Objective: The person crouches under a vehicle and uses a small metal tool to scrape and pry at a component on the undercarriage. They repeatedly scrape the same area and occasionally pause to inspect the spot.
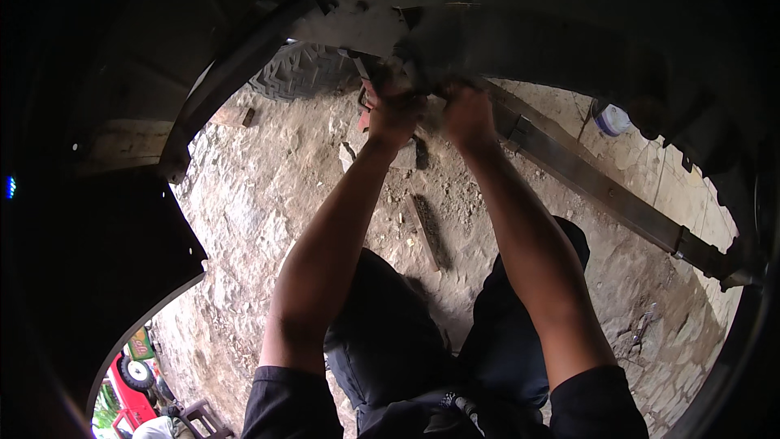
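Observation:
Both my arms reach up under the dark underside of a vehicle (520, 41). My left hand (396, 116) is closed at a dark part in shadow, beside a red metal stand or jack (363, 120). Close by on the right, my right hand (470, 116) makes a fist at the same height, its knuckles against the dark metal. What the fingers hold is lost in the shade. Below the hands, a stone block (404, 154) and a narrow strip of wood (424, 232) lie on the dirt.
A long metal shaft (597, 185) slants down to the right past my right arm. Further off are a treaded tyre (299, 71) and a pale bucket (611, 119). A black panel (97, 252) hangs at left. Beyond it stands a red vehicle (130, 394).

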### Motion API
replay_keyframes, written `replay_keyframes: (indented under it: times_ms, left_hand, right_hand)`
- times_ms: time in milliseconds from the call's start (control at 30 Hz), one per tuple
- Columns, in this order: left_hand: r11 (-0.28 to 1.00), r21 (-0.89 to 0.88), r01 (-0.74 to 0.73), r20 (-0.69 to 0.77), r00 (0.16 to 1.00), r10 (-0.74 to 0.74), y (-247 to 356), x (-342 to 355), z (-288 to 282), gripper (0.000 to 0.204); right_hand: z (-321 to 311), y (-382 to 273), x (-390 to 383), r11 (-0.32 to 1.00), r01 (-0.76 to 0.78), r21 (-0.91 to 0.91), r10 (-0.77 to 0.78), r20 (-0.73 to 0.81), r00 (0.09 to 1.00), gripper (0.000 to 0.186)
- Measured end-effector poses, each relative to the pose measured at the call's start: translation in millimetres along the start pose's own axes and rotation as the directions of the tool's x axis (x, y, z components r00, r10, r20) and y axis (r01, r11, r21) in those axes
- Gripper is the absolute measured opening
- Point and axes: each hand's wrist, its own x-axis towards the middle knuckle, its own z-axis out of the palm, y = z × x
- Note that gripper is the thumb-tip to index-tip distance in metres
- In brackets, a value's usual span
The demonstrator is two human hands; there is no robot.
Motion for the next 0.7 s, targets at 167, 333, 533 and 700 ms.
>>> replay_keyframes:
  times_ms: [167,333,533,700]
  left_hand:
    - [0.997,-0.079,0.004,-0.026,1.0,-0.006,-28.2,3.2,-20.1,0.018]
    - [0.99,0.124,0.064,-0.027,0.998,-0.061,9.3,1.1,-12.3,0.038]
    - [0.845,0.487,-0.22,-0.035,0.962,0.27,-18.3,0.9,-20.2,0.025]
    - [0.951,0.264,-0.163,-0.079,0.979,0.19,-41.7,4.6,-34.4,0.023]
  right_hand:
    - [0.8,-34.4,-10.1,0.993,0.0,0.122,0.005,-0.04,0.999,0.023]
    - [-7.2,-16.4,-3.4,0.979,0.084,0.186,-0.068,-0.093,0.993,0.027]
    - [-2.7,-48.6,-23.1,0.994,0.016,0.104,-0.009,-0.067,0.998,0.036]
    - [-11.5,-62.5,-24.5,0.935,-0.08,0.346,0.167,-0.232,0.958,0.025]
